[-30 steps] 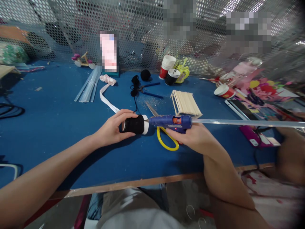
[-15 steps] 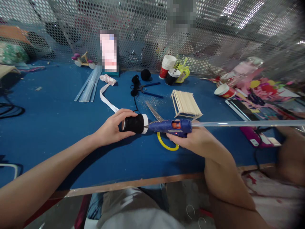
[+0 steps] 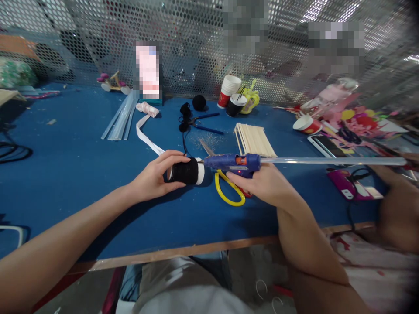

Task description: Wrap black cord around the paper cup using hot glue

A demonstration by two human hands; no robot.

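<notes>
My left hand (image 3: 160, 174) is wrapped around a paper cup (image 3: 185, 171) lying on its side, most of it wound with black yarn and its white rim facing right. In my right hand (image 3: 265, 181) is a blue glue gun (image 3: 232, 162) with a small red light and a long clear glue stick (image 3: 327, 161) sticking out of its back. The gun's nozzle meets the edge of the yarn near the white rim. Beneath the gun lie yellow-handled scissors (image 3: 229, 200), partly hidden. A black yarn strand runs from the cup toward blue-handled pliers (image 3: 206, 122).
Behind are glue sticks (image 3: 121, 117), a white ribbon (image 3: 144, 133), black yarn balls (image 3: 199, 103), stacked paper cups (image 3: 229, 89) and a small wooden-stick frame (image 3: 255, 139). On the right are a phone (image 3: 327, 146), a purple box (image 3: 343, 183) and another person's arm (image 3: 397, 205).
My right hand has raised the glue gun slightly, shifting its nozzle from the middle of the cup's rim side to the upper edge. The left hand and cup have barely moved.
</notes>
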